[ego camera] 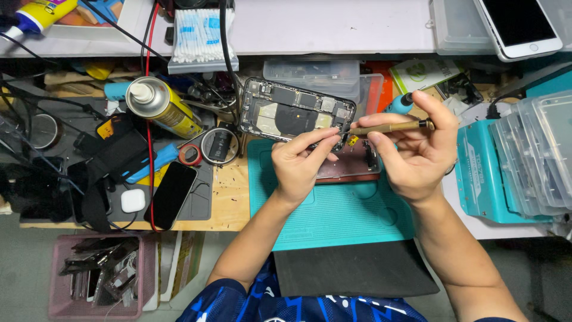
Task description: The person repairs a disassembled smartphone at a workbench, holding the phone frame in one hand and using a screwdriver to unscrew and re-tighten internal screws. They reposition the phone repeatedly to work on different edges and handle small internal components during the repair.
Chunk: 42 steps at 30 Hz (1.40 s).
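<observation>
The tabletop (229, 200) carries a teal mat (333, 214) at its centre. At 12 o'clock from the mat, an opened phone body (292, 113) is tilted up, its inner parts facing the camera. At 9 o'clock from it lies a yellow spray can (161, 107), and a black phone (171, 195) lies at 7 o'clock. The right hand (417, 152) has its fingers closed around a slim brass screwdriver (390, 126), whose tip touches the phone body's right corner. The left hand (298, 164) pinches this same corner with closed fingers.
</observation>
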### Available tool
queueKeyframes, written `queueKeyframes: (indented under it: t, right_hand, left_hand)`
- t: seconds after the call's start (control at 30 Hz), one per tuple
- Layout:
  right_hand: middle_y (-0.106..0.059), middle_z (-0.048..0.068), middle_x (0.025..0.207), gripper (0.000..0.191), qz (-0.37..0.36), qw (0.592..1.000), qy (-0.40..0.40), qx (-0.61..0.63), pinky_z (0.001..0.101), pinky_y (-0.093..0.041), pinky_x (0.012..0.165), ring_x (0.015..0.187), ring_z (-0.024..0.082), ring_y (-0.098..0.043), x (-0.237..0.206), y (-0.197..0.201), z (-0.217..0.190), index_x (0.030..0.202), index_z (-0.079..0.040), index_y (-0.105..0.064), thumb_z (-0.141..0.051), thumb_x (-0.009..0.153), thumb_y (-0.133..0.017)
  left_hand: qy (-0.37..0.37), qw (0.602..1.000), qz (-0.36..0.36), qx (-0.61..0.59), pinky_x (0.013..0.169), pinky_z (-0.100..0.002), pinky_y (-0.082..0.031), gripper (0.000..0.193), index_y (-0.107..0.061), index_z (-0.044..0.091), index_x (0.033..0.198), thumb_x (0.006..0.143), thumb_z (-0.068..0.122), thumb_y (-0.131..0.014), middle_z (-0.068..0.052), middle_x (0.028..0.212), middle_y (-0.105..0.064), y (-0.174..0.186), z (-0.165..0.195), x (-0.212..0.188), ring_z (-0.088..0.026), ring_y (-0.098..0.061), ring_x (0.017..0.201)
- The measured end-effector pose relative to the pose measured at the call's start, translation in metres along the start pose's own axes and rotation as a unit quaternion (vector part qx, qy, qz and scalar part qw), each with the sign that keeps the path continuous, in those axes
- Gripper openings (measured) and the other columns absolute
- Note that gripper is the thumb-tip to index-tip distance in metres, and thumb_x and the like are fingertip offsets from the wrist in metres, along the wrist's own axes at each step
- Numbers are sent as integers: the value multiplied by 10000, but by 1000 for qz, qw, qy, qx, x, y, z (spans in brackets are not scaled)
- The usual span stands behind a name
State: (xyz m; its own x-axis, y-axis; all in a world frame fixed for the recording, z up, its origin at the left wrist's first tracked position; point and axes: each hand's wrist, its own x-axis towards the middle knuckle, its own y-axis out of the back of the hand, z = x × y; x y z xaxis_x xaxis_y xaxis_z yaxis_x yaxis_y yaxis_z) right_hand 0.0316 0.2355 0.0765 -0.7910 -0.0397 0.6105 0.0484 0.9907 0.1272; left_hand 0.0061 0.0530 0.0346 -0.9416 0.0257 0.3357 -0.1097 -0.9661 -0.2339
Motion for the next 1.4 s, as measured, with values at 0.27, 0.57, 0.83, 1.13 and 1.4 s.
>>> queueKeyframes:
  t: [0.27, 0.57, 0.83, 1.13, 1.4]
  right_hand:
    - [-687, 306, 1138, 637, 6, 1000, 2, 6, 343, -648, 884, 1016, 342, -757, 1, 0, 0, 1531, -53, -244, 205, 1053, -577]
    - [-687, 305, 1143, 635, 5, 1000, 2, 10, 363, -651, 913, 1020, 342, -757, 1, -1, -1, 1531, -54, -241, 204, 1058, -578]
    - [-689, 303, 1135, 637, 3, 1000, 7, 0, 373, -651, 929, 1011, 343, -757, 1, -2, -2, 1532, -55, -243, 207, 1056, -576]
    - [-680, 305, 1108, 669, 28, 998, 39, -32, 408, -646, 947, 983, 351, -750, 6, -2, -7, 1544, -78, -226, 197, 1039, -569]
    - [-672, 299, 1152, 702, 42, 989, 83, -119, 379, -644, 909, 1016, 359, -744, 10, 1, 0, 1550, -84, -226, 207, 1037, -607]
  left_hand:
    - [-7, 1000, 0, -15, 648, -216, -597, 186, -750, -55, 1111, 928, -84, -743, -134, 1023, -775, 0, -3, 0, -134, -748, 756]
    - [1, 999, 0, -36, 661, -222, -604, 189, -751, -54, 1114, 929, -91, -739, -138, 1037, -771, 0, -5, -2, -130, -741, 767]
    - [-3, 1000, -3, -26, 658, -220, -607, 188, -755, -46, 1113, 929, -86, -743, -127, 1027, -775, 0, -1, -1, -127, -743, 768]
    - [-35, 999, 8, 2, 723, -220, -621, 273, -716, -23, 1197, 930, -64, -759, -76, 1094, -753, 2, 1, 0, -67, -710, 890]
    - [-40, 992, 15, 115, 636, -168, -504, 277, -755, 20, 1164, 897, -24, -812, -44, 967, -795, 3, 1, -4, -9, -646, 741]
